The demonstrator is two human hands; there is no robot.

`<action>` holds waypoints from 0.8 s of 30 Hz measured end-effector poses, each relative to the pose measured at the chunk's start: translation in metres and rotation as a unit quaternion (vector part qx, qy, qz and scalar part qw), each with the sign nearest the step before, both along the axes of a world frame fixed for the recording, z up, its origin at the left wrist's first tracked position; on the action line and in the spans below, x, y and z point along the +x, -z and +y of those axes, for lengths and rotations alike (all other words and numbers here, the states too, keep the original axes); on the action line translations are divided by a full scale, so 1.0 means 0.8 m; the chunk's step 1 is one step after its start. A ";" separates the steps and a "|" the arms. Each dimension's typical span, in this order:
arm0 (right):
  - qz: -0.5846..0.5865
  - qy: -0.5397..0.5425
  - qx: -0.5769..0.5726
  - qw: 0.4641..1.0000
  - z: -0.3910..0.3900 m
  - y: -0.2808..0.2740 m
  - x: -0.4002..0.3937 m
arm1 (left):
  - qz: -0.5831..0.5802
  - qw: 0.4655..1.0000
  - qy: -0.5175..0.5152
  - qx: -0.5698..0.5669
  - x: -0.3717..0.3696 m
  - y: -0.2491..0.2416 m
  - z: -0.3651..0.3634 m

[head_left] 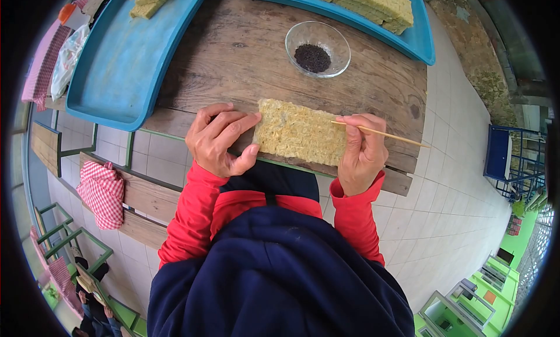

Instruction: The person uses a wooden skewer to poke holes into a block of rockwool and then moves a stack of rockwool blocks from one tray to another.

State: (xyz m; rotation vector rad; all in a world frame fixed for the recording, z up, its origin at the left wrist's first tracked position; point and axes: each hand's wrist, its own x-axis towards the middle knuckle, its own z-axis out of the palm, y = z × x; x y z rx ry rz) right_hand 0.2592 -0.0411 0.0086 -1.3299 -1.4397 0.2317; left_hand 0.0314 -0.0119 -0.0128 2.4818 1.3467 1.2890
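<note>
A flat yellowish slab of rockwool (300,133) lies near the front edge of the wooden table. My left hand (219,140) rests at its left end, fingers apart, with the index fingertip and thumb touching that short edge. In my right hand (363,153), thumb and fingers pinch a thin wooden skewer (402,140). One end of the skewer reaches over the slab's upper right part; the other sticks out to the right. My right thumb and fingers are at the slab's right end and cover it. Beyond the slab stands a glass bowl (344,60) with small black seeds (312,57).
A blue tray (119,74) at the left carries rockwool pieces (149,0) at its far end. Another blue tray (429,45) at the back holds stacked rockwool (376,7). A checkered cloth (100,194) lies on a bench at the left. People are partly visible at lower left.
</note>
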 end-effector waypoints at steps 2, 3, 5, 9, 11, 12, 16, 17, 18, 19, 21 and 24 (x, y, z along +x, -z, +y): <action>-0.006 0.002 0.000 1.000 0.000 -0.001 0.000 | 0.000 1.000 -0.001 0.000 0.000 0.000 0.000; -0.014 0.001 0.003 1.000 0.001 -0.002 -0.001 | 0.000 1.000 -0.001 0.000 0.000 0.000 0.000; -0.023 0.001 0.006 1.000 0.001 -0.003 0.000 | 0.001 1.000 -0.001 0.000 0.000 0.000 0.000; -0.042 -0.002 0.004 0.999 0.002 -0.003 0.001 | 0.001 1.000 -0.002 -0.002 0.000 0.000 -0.001; -0.050 -0.001 0.000 0.999 0.001 -0.002 0.001 | 0.001 1.000 -0.003 -0.003 0.000 0.000 -0.001; -0.049 -0.003 0.000 0.999 0.002 -0.002 0.002 | 0.000 1.000 -0.002 -0.004 0.000 0.000 -0.001; 0.025 0.006 0.006 1.000 -0.001 0.003 0.003 | 0.000 1.000 0.001 0.000 0.000 0.000 0.000; 0.024 0.006 0.006 1.000 -0.001 0.003 0.003 | 0.000 1.000 0.001 0.000 0.000 0.000 0.000; 0.024 0.004 0.008 1.000 -0.001 0.004 0.003 | -0.001 1.000 0.002 -0.001 0.000 0.000 0.000; 0.023 0.002 0.010 1.000 -0.001 0.004 0.004 | -0.002 1.000 0.003 -0.002 0.000 0.000 0.000; 0.016 0.004 0.003 1.000 -0.001 0.003 0.003 | -0.001 1.000 0.003 -0.001 0.000 0.000 0.000; 0.010 0.001 0.000 1.000 -0.001 0.001 0.002 | 0.000 1.000 0.002 -0.001 0.000 -0.001 0.000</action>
